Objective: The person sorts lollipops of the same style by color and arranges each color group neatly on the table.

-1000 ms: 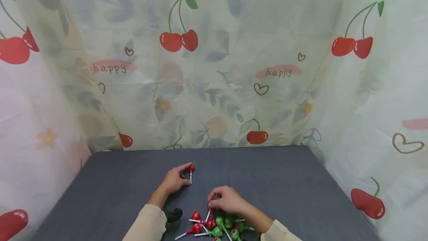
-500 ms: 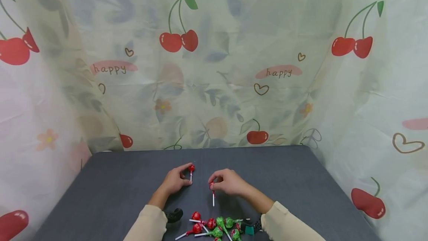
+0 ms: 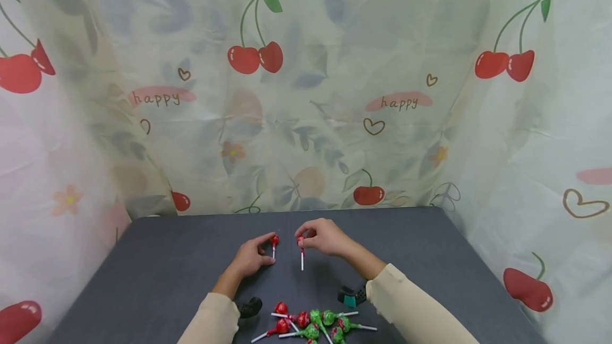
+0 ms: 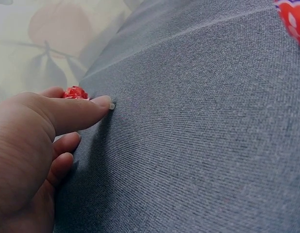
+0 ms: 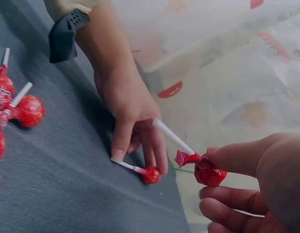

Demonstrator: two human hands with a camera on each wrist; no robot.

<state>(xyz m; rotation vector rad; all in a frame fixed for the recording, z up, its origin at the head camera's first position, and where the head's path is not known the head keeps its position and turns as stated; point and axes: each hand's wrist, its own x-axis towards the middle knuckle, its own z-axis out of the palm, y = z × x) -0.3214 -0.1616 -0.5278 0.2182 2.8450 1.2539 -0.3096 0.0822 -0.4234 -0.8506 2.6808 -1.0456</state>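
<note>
My left hand (image 3: 249, 257) rests on the table, holding a red lollipop (image 3: 274, 240) lengthwise, fingertip at the candy and thumb at the end of the white stick. That lollipop (image 5: 151, 174) lies on the cloth in the right wrist view. In the left wrist view my thumb hides most of its stick. To its right, my right hand (image 3: 326, 237) pinches a second red lollipop (image 5: 209, 174) by its wrapped head, white stick hanging toward me in the head view. Nearer me lies a loose pile of red lollipops (image 3: 282, 326) and green lollipops (image 3: 312, 331), sticks at mixed angles.
A dark grey cloth covers the table (image 3: 167, 280). Behind and beside it hangs a curtain (image 3: 306, 121) printed with cherries. A black strap (image 3: 249, 308) is on my left wrist, and a black band with a teal patch (image 3: 351, 297) on the right.
My right hand has taken a red lollipop from the pile and carried it away from me, up beside the left hand's lollipop. The left hand has stayed in place.
</note>
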